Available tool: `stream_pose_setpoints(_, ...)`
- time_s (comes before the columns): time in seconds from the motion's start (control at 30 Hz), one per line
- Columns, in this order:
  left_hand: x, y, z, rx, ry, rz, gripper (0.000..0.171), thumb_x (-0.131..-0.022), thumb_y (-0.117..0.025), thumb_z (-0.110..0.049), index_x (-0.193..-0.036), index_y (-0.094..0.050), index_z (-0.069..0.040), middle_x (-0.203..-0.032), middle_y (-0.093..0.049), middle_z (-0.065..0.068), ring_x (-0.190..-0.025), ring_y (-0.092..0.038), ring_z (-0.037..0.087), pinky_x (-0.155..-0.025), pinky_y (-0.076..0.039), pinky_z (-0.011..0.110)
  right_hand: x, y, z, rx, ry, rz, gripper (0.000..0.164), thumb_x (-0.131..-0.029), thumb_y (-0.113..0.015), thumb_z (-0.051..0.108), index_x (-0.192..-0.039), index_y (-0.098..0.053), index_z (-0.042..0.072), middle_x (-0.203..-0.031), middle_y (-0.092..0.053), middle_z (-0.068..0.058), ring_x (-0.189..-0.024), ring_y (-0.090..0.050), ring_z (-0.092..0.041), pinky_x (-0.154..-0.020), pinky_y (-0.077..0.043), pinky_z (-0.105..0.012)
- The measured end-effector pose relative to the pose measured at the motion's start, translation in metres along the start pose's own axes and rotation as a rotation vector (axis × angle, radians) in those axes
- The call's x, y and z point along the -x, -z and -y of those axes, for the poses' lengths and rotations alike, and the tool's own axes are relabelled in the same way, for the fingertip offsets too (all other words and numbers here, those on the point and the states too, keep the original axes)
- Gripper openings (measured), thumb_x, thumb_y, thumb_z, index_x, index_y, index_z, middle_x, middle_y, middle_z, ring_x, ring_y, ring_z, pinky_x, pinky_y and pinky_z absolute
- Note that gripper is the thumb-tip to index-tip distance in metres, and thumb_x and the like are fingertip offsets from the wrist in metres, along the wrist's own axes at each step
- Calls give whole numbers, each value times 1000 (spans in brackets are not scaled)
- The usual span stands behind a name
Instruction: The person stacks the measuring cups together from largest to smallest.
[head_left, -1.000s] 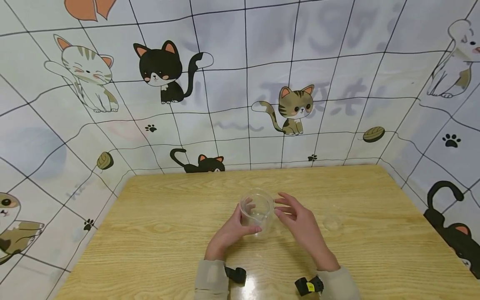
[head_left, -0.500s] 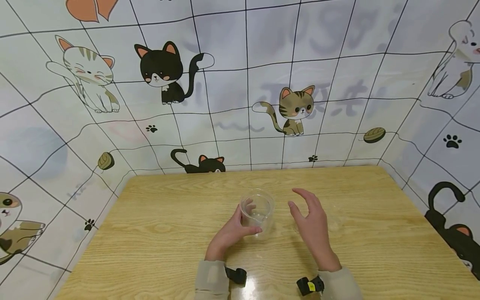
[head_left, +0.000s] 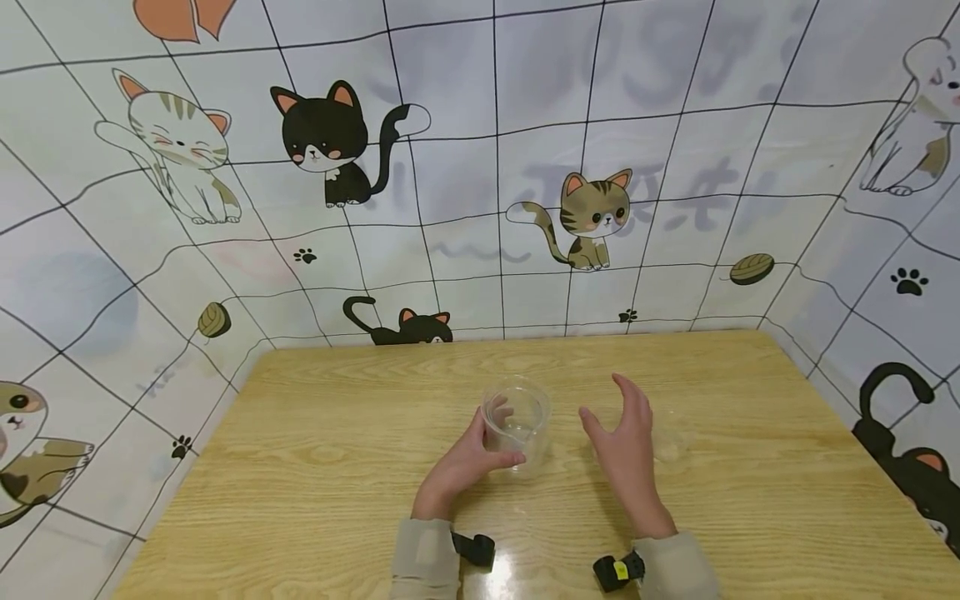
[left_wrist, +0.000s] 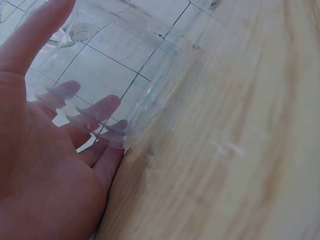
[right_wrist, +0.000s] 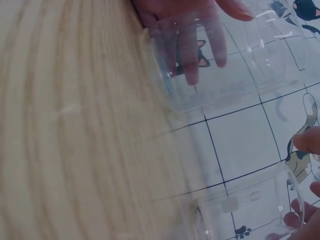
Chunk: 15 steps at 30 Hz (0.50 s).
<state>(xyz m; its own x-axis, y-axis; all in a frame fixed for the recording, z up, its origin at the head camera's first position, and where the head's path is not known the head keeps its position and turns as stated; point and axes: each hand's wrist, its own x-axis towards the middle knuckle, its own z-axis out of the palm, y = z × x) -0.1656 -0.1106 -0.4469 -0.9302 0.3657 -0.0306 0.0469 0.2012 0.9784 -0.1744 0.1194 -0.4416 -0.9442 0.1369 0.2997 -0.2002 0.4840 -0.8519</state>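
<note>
A clear beaker (head_left: pixel 517 408) with faint graduation marks stands upright on the table, near its middle. My left hand (head_left: pixel 465 467) holds it from the left side, thumb in front and fingers behind; those fingers show through the clear wall in the left wrist view. My right hand (head_left: pixel 628 437) is apart from this beaker, with thumb and fingers spread in a wide curve. A second clear container (head_left: pixel 673 435) stands just right of that hand. In the right wrist view its rim is close to my right fingertips; whether they touch, I cannot tell.
The wooden table (head_left: pixel 337 417) reaches back to a white cloth wall (head_left: pixel 457 183) with grid lines and cartoon cats. Black wrist cameras sit on both wrists. Glare marks the table's front.
My right hand has moved off the held beaker to the right and its fingers have spread, beside the second container. The left hand and its beaker stay in place.
</note>
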Motion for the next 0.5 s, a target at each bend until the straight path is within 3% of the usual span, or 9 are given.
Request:
stream_pose_setpoints(0.13, 1, 0, 1, 3, 3, -7, 90, -71, -75, -24, -141, -19, -24, -140, -32, 8, -130, -22, 24, -103, -18, 45, 2, -2, -4, -29, -52, 32, 72, -83, -61, 36, -141, -21, 18, -140, -22, -8, -127, -22, -30, -92, -29, -54)
stream_pose_setpoints(0.5, 0, 0, 2, 12, -5, 1, 90, -71, -75, -23, -141, -18, -24, -140, -32, 8, -130, -23, 24, -102, -20, 44, -1, -7, -14, -129, -54, 61, 77, -83, -64, 28, -142, -17, 12, -135, -29, -9, -124, -29, -25, -99, -27, -44)
